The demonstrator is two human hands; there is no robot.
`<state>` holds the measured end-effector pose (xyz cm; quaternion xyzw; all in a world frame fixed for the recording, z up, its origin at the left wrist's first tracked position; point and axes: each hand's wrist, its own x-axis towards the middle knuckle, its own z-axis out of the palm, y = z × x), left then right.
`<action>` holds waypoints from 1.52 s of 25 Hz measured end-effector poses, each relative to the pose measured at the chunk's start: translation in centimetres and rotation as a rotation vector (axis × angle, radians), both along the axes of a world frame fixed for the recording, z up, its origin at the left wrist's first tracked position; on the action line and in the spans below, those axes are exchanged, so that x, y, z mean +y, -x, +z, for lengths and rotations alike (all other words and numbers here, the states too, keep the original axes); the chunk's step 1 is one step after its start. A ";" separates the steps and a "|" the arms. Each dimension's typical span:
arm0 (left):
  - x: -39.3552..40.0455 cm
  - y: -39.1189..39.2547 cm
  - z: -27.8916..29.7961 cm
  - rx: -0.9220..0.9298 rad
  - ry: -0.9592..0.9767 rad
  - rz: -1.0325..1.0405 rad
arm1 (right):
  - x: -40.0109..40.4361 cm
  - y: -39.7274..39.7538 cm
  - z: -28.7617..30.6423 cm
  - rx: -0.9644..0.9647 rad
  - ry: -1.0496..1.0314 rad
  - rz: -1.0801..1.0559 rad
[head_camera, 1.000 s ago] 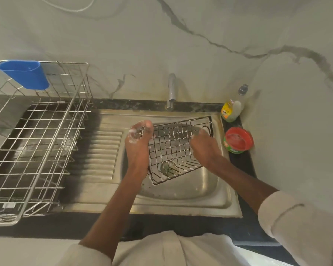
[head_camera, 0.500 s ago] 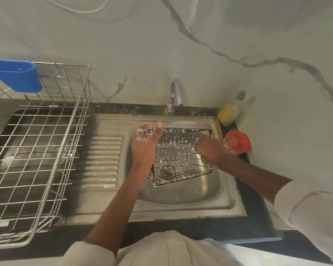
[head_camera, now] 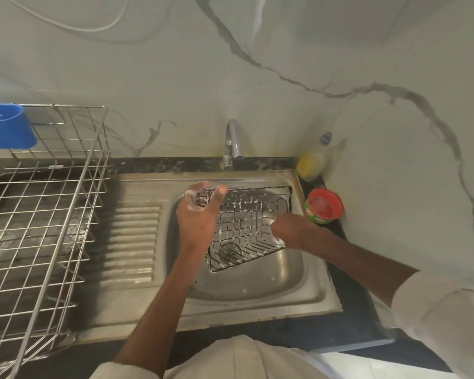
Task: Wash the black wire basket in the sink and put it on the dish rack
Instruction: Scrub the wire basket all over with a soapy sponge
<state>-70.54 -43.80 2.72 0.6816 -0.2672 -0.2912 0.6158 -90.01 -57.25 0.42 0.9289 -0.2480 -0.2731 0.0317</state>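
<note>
Head view: left hand (head_camera: 200,214) fingers grip wire basket (head_camera: 246,228).

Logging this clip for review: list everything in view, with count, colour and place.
wire basket: 1, black, soapy, tilted in the sink
sink: 1, steel, centre
tap: 1, chrome, behind the sink
dish rack: 1, silver, left
cup holder: 1, blue, on the rack's far left rim
bottle: 1, yellow, right rear corner
tub: 1, red and green, right of the sink
hands: left hand grips the basket's left edge; right hand on its right side
</note>
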 end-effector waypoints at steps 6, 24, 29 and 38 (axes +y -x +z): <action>-0.5 0.6 0.0 0.125 -0.080 0.046 | -2.3 -0.8 -0.7 -0.390 0.200 -0.280; 0.0 1.4 -2.4 0.449 -0.100 -0.077 | 7.7 -12.1 2.7 -1.238 -1.089 -1.665; 0.3 1.5 -3.4 0.473 -0.040 0.000 | 6.2 -8.7 1.1 -0.921 -0.709 -1.147; 0.1 1.5 -3.5 0.515 0.074 0.031 | 6.2 -7.5 0.6 -0.580 -0.683 -0.864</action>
